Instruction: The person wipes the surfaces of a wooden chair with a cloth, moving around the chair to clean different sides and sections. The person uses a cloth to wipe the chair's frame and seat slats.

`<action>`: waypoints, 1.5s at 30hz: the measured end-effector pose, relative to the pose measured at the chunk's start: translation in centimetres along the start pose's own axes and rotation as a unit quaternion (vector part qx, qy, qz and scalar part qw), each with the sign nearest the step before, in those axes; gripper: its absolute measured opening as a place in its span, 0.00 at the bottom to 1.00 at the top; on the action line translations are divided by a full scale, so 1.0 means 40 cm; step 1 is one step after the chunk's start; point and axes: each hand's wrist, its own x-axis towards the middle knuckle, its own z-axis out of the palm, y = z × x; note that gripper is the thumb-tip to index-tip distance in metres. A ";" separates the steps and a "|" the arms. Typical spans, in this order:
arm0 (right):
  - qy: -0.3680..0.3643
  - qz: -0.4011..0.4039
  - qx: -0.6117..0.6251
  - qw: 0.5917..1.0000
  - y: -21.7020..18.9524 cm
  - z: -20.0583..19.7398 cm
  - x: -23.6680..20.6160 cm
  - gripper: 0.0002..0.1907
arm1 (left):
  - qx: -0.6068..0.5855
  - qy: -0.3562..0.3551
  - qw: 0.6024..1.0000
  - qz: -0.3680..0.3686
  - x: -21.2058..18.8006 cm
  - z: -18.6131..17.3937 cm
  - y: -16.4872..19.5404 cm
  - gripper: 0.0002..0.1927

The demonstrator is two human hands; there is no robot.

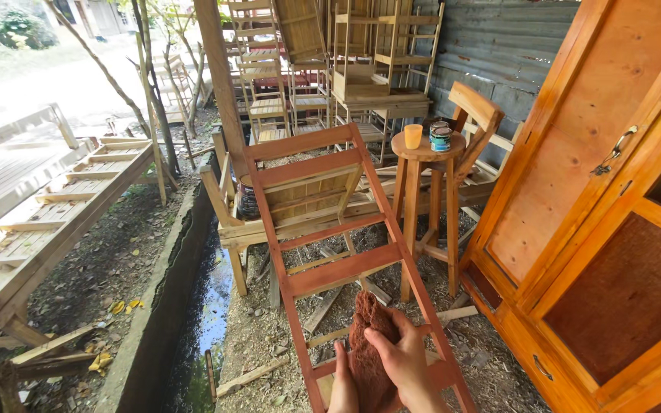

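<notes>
Both hands sit low in the view, closed around a reddish-brown rag (366, 344): the right hand (401, 358) wraps it from the side and the left hand (343, 382), partly hidden, seems to grip it from beneath. The rag presses on the lower rail of a stained wooden frame (323, 222) that leans back. Behind it, a tall stool (426, 183) carries a cup (413, 136) and a tin (441, 138).

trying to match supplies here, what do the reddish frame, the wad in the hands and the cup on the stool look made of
Reddish frame: wood, with visible grain and a red-brown stain or varnish. Wad: coarse fibrous cloth or rag, stained brown-red, held by both the right hand and the left hand. Cup: translucent orange, probably plastic.
</notes>
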 end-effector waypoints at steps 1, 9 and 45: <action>-0.001 -0.016 -0.012 1.000 0.001 -0.001 0.002 0.18 | -0.012 0.047 0.999 -0.022 -0.006 0.009 0.009 0.42; -0.091 -0.074 0.016 0.993 0.049 -0.054 0.082 0.13 | 0.095 0.183 0.978 -0.018 0.093 0.026 -0.016 0.29; -0.059 0.206 0.202 0.956 0.167 -0.363 0.585 0.27 | 0.416 0.484 0.747 0.188 0.703 0.005 -0.305 0.16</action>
